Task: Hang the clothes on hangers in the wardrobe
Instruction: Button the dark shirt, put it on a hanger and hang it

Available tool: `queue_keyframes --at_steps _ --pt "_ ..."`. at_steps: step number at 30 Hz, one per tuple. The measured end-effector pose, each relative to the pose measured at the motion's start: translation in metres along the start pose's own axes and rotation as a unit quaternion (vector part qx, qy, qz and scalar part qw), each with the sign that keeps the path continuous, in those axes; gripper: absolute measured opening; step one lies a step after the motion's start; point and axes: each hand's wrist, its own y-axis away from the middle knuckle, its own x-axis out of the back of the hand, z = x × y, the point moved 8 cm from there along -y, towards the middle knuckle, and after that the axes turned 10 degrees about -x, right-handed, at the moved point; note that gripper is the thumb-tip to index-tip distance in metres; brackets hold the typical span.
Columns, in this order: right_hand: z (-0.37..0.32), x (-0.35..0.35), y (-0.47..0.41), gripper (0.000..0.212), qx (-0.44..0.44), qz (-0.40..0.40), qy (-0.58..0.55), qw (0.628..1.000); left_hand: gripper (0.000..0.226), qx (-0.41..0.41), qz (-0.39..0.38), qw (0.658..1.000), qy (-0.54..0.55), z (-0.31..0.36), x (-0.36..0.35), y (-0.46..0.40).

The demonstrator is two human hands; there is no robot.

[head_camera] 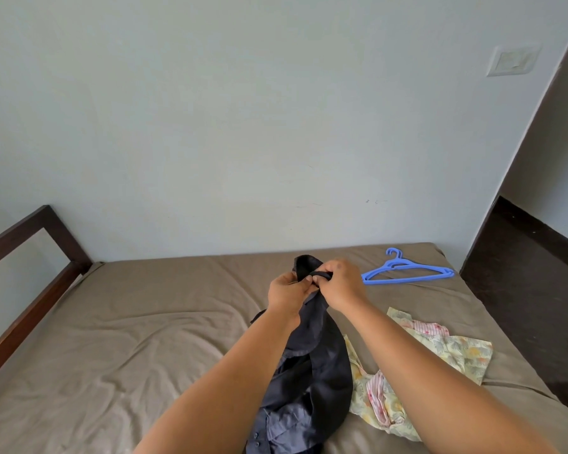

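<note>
A dark navy garment hangs lifted above the bed, its lower part trailing on the sheet near me. My left hand and my right hand both pinch its upper edge, close together, with a dark fold sticking up between them. Blue plastic hangers lie flat on the bed, just right of my right hand. A pale floral garment with pink stripes lies crumpled on the sheet to the right of the dark one.
The bed has a brown sheet and a dark wooden frame on the left. A pale wall stands behind it, and dark floor runs along the right side. No wardrobe is in view.
</note>
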Motion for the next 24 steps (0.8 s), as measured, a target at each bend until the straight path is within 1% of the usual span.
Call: queue_keyframes --at_steps 5,9,11,13,15,17,19,21,24 --pt "-0.002 -0.005 -0.002 0.009 -0.006 0.001 -0.004 1.0 0.005 0.004 0.001 1.0 0.006 0.002 0.006 -0.002" --pt "-0.004 -0.012 -0.002 0.008 0.004 -0.009 0.023 1.0 0.008 -0.016 0.003 1.0 -0.019 0.006 0.01 -0.001" --pt "-0.003 -0.015 0.0 0.009 0.007 -0.015 0.04 0.999 0.013 -0.037 0.0 0.997 -0.062 0.008 0.013 -0.001" --pt "-0.001 -0.017 0.003 0.008 0.008 -0.01 0.055 0.998 0.016 -0.064 -0.005 0.989 -0.134 0.011 0.017 0.001" --pt "0.001 -0.018 0.007 0.007 0.003 -0.005 0.064 0.998 0.014 -0.074 -0.013 0.98 -0.185 0.01 0.02 0.002" --pt "0.006 -0.021 0.009 0.007 -0.007 -0.009 0.063 0.998 0.009 -0.071 -0.026 0.974 -0.212 0.005 0.023 0.002" --pt "0.009 -0.022 0.01 0.009 -0.012 -0.013 0.064 0.998 0.004 -0.063 -0.042 0.973 -0.217 0.0 0.024 0.002" --pt "0.013 -0.023 0.011 0.011 -0.011 -0.013 0.066 0.998 0.001 -0.054 -0.05 0.978 -0.197 -0.003 0.023 0.004" --pt "0.017 -0.026 0.013 0.012 -0.013 -0.02 0.071 0.997 0.003 -0.045 -0.036 0.983 -0.176 -0.008 0.024 0.008"
